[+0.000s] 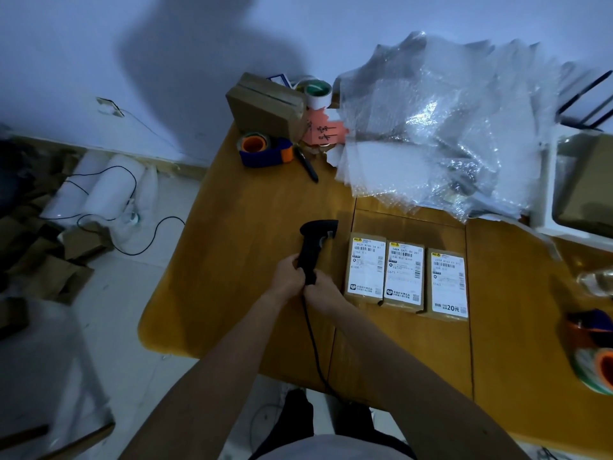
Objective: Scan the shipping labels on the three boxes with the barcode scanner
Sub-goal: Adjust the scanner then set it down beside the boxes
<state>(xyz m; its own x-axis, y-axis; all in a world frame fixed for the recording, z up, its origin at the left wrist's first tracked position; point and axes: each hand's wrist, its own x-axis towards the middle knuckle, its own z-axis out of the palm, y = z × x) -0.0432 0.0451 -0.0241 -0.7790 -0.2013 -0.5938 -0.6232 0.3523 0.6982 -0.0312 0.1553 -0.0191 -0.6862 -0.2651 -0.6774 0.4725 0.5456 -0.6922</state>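
Barcode scanner [313,250]: black, pistol-shaped, held upright over the desk [252,207], head at top, turned toward the boxes. Both hands on the handle. Left hand [288,273] wrapped around its left side; right hand [321,290] closed on the lower end, where the black cable [313,346] leaves and runs down off the near desk edge.

Just right of the scanner: three flat brown boxes in a row, lying label-up, side by side and touching or nearly so. Left box [365,265], middle box [403,277], right box [447,283]. Each carries a white shipping label with barcodes; the right one shows "20元" at its lower edge.

Further back on the desk: a blue and orange tape dispenser [263,151], a black pen [306,164] beside it, a closed cardboard box [265,106], a roll of tape [317,91], pink paper [326,131] with handwriting. A large heap of bubble wrap [438,127] covers the far right part. Another tape dispenser [593,353] at the right edge, partly cut off.

Desk is yellow-brown wood with visible seams. Pale wall behind. On the floor [109,310] to the left: white rolls [99,190], loose black wires, scattered cardboard pieces [56,260]. Light is dim and bluish.
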